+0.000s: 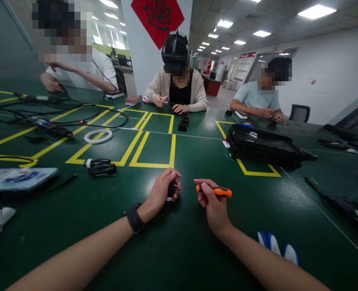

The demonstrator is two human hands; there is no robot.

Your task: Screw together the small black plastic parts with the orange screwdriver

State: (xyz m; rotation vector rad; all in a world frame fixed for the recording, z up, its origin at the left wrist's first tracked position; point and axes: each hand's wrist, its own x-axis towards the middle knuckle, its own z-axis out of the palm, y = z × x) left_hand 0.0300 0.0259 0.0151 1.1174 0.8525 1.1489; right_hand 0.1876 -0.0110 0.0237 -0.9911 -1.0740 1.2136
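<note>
Fingers wrapped round a small black part with a white band (pixel 170 193), my left hand (pixel 162 188) rests just above the green table (pixel 130 234). Most of that part is hidden by the fingers, so its kind is unclear. In my right hand (pixel 213 204) is an orange and black screwdriver (pixel 217 190), gripped by its handle. The thin shaft points left, and its tip reaches the black part at my left fingers; whether it sits in a screw is too small to see. A dark watch band is on my left wrist.
Black cylindrical pieces (pixel 101 167), a white ring (pixel 98 136) and tangled cables lie at left, beyond a phone (pixel 21 179). A black bag (pixel 260 143) stands at right. Blue and white glove fingers (pixel 274 243) show near my right forearm. Three people sit across the table.
</note>
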